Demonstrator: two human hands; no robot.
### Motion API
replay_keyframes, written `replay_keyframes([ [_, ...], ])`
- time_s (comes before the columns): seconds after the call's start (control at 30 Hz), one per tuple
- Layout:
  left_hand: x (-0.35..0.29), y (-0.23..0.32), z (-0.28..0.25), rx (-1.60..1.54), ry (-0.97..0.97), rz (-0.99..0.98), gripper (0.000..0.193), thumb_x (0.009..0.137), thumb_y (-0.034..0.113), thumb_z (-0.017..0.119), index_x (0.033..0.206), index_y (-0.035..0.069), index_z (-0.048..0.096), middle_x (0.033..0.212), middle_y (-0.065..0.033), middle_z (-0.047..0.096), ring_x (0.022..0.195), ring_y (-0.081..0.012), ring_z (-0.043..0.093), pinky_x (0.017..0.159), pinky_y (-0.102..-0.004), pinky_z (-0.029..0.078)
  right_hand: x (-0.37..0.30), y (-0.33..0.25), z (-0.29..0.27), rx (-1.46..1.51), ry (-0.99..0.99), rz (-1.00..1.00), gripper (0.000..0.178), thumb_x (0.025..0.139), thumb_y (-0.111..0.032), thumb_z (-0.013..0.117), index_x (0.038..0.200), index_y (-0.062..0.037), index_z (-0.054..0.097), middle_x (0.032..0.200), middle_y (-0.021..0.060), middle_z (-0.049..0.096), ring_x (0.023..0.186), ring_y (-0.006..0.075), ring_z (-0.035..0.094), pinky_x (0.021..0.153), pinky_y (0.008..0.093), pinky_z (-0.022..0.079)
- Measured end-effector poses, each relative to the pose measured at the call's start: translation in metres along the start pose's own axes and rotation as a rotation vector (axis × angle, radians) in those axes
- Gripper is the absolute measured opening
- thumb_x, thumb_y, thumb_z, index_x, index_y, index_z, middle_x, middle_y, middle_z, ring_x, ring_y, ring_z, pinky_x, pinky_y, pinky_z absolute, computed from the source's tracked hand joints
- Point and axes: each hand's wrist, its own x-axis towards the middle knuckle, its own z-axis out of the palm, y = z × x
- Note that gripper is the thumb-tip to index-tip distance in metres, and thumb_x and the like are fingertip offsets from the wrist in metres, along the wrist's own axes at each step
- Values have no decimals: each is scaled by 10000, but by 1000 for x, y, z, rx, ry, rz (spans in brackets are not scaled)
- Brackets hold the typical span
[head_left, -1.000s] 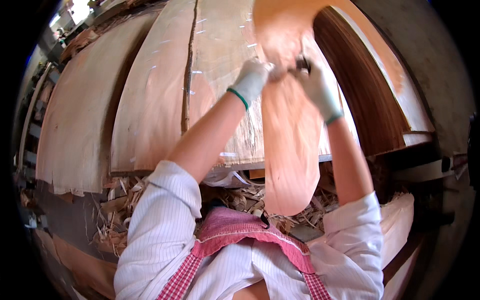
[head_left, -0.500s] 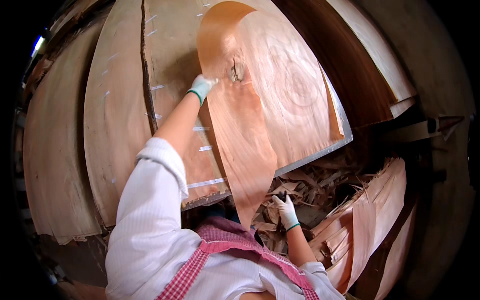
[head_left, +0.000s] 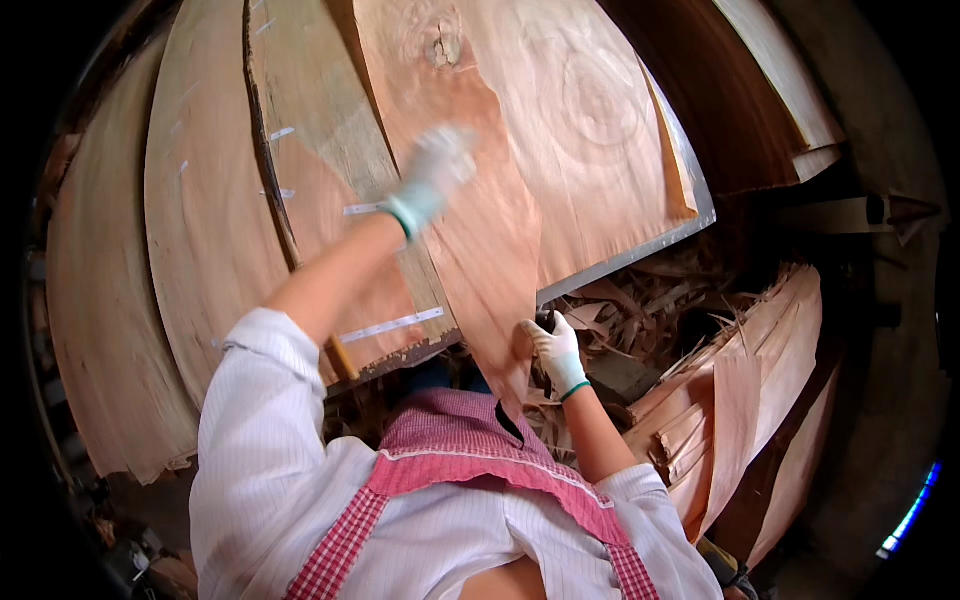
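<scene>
Head view: broad veneer sheet [head_left: 590, 190] lay right, seemingly ready.
Veneer strip [head_left: 485, 235]: centre, loose, its tapered end overhanging near; far knot [head_left: 443, 45] not yet removed.
Left hand [head_left: 440, 165]: blurred over strip, grip could not be told.
Right hand [head_left: 557, 352]: near, clamped on dark tool [head_left: 545, 319].
Tape [head_left: 392, 324]: already applied left, none visible on strip.

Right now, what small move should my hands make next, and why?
I'd probably settle the left hand flat on the veneer strip to steady it: that hand is blurred over the strip, contact unclear, while the right hand, holding a small dark object, is at the strip's right edge near its tapered end.
</scene>
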Motion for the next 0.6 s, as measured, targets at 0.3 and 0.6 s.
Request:
replay_keyframes([
  [0.3,-100,54,77,205,-198,355,499,906,292,522,1315,8,479,1427,-162,426,1344,-286,381,1149,-411,260,-20,-45,-68,-992,-27,-459,247,941,-197,499,1098,-9,539,1099,237,546,902,447,565,757,477,475],
  [0.6,-98,60,88,144,-252,317,532,881,193,512,1399,112,419,1395,-109,478,1324,-258,412,1119,-344,313,28,-73,37,-1603,-557,-1027,165,805,-228,621,902,-106,565,802,73,616,770,251,650,573,383,523],
])
